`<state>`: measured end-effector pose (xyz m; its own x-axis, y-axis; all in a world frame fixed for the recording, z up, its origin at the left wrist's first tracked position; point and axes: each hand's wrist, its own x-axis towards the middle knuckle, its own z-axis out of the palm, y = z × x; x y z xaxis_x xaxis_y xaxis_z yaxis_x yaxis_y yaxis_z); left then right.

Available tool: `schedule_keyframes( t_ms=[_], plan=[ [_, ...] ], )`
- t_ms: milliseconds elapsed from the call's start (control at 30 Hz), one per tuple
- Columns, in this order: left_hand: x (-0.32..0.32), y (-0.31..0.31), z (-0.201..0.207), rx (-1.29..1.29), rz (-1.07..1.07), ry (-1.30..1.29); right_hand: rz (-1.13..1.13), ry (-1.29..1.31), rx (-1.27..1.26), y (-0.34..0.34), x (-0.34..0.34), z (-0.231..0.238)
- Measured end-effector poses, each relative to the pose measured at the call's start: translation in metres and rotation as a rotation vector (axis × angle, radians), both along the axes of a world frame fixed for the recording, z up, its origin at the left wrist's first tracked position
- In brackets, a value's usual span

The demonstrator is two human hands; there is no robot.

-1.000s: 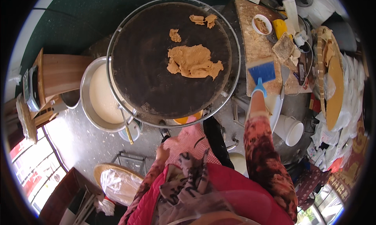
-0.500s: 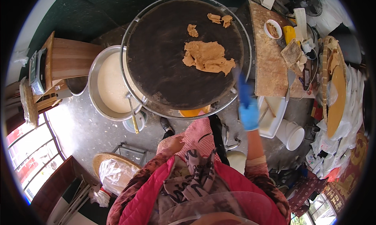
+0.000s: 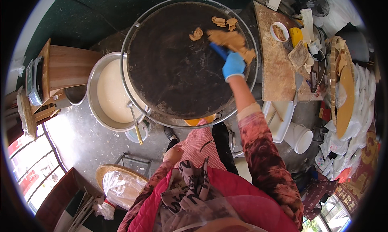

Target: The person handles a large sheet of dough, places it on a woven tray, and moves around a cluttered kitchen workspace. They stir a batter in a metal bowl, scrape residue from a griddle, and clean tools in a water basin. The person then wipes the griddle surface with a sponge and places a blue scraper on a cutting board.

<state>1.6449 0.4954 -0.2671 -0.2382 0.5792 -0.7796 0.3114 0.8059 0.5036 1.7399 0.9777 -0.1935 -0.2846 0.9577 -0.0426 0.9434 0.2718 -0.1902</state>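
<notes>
My right hand [image 3: 234, 65], in a light blue glove, is closed on a blue scraper [image 3: 218, 50] over the right half of the round dark griddle [image 3: 173, 66]. The scraper's blade lies against the lower left edge of a tan dough mass [image 3: 230, 40], which is stretched and smeared by motion. Left of this mass sits a small dough lump [image 3: 196, 34]; two scraps [image 3: 219, 21] lie beyond it near the far rim. My bare left hand [image 3: 173, 154] hangs by the red checked apron [image 3: 198, 145], fingers loosely bent, with nothing visible in it.
A metal ring [image 3: 129, 92] surrounds the griddle. To the left stands a wide pan of pale batter [image 3: 115, 90] with a yellow-handled ladle [image 3: 136, 127]. A worktable [image 3: 279, 78] bearing a bowl [image 3: 279, 31] is at the right, above a white tray [image 3: 285, 119] and a bucket [image 3: 301, 139].
My right hand has swung from beyond the griddle's right rim onto its surface with the scraper. The dough mass has shifted up and right, folding together. My left hand has moved slightly left.
</notes>
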Motion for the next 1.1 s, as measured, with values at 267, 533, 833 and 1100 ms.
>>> schedule_keyframes(
  t_ms=[267, 533, 833, 1100],
  plan=[
    [0.022, 0.051, 0.042, 0.001, -0.146, 0.002, 0.440, 0.071, -0.176, -0.105, -0.036, 0.014],
    [0.035, 0.036, -0.002, 0.045, -0.065, -0.032, 0.122, 0.258, -0.112, 0.042, -0.108, 0.002],
    [0.071, -0.008, -0.039, -0.035, -0.047, -0.121, 0.308, 0.397, -0.094, -0.013, 0.037, 0.020],
    [0.054, 0.021, -0.023, 0.025, -0.022, -0.111, 1.070, 0.049, -0.323, -0.267, -0.056, 0.002]
  ],
)
